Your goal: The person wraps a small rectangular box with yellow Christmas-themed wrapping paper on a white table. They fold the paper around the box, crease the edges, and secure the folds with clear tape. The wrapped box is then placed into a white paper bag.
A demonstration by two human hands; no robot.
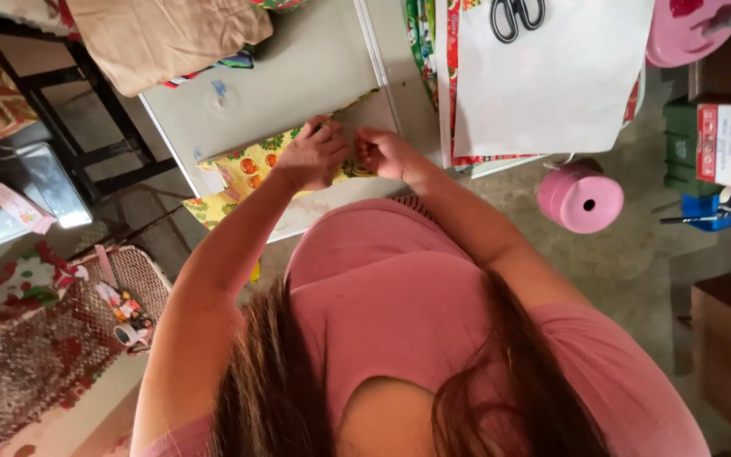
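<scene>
Closest to the camera is long brown hair and a soft pink shirt (pixel 399 296). Two bare arms reach out from it to a flat grey table (pixel 298 76).

The left hand (pixel 310 156) lies knuckles up on a sheet of yellow paper (pixel 243 169). Its fingers are curled and pressed down on the paper's edge. The right hand (pixel 382 152) is just beside it, closed in a loose fist, with the fingertips pinching the same paper. The paper is thin and smooth, with round orange fruit and green leaves printed on it. It lies at the near edge of the table, and one corner hangs over the side.

To the right, a fat pink spool (pixel 581 199) lies on the rough grey floor. To the left is a woven basket (pixel 61 338) with small bits inside.

Farther off, a big white sheet (pixel 552 85) lies flat on red patterned paper (pixel 453 85). Black scissors (pixel 516 15) rest on top of the white sheet. A folded tan cloth (pixel 162 34) sits at the far left of the table.
</scene>
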